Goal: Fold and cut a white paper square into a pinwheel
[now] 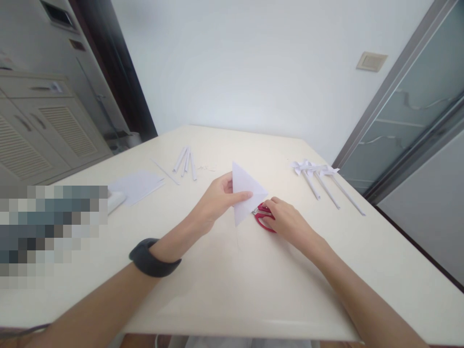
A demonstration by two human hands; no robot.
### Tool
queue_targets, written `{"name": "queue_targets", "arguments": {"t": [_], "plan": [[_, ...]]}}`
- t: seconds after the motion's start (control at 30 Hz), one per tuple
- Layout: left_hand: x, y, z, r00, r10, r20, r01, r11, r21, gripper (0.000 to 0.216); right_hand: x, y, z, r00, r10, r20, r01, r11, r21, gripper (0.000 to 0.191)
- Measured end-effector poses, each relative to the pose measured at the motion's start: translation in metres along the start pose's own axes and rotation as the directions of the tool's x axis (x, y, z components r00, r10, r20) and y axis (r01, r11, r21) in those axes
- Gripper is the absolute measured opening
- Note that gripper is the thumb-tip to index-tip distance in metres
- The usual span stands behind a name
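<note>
My left hand [216, 199] pinches a white paper folded into a triangle [245, 192], holding it upright above the cream table [224, 285]. A dark band sits on that wrist. My right hand [286, 220] rests on the table just right of the paper, its fingers closed around the red handles of a pair of scissors [264, 218]. The scissor blades are hidden behind the paper.
Several rolled white paper sticks [185, 162] lie at the back centre. A stack of flat white sheets [137, 185] lies at the left. Paper pinwheels on sticks [321, 176] lie at the right. A cabinet stands at far left, a glass door at right.
</note>
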State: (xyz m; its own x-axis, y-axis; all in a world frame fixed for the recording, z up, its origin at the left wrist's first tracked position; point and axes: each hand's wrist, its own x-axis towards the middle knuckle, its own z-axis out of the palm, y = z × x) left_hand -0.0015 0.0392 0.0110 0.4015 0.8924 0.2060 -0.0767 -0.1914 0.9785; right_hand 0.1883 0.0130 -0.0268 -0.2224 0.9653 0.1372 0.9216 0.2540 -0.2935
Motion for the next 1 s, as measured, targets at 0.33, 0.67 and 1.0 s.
{"name": "queue_targets", "arguments": {"t": [0.33,0.67,1.0], "plan": [[0.0,-0.006,0.002,0.998,-0.055,0.023,0.056,0.997,-0.048,0.026,0.001,-0.001,-0.013,0.994,0.024,-0.11,-0.003,0.982,0.187,0.018],[-0.005,-0.006,0.013,0.997,-0.074,0.032,0.074,0.997,0.01,0.032,-0.003,-0.012,-0.038,0.977,0.039,-0.212,0.15,0.584,0.798,0.016],[-0.008,-0.003,0.019,0.976,-0.168,0.136,0.16,0.985,0.066,0.034,-0.001,-0.012,-0.038,0.969,0.086,-0.233,0.156,0.517,0.842,0.014]]}}
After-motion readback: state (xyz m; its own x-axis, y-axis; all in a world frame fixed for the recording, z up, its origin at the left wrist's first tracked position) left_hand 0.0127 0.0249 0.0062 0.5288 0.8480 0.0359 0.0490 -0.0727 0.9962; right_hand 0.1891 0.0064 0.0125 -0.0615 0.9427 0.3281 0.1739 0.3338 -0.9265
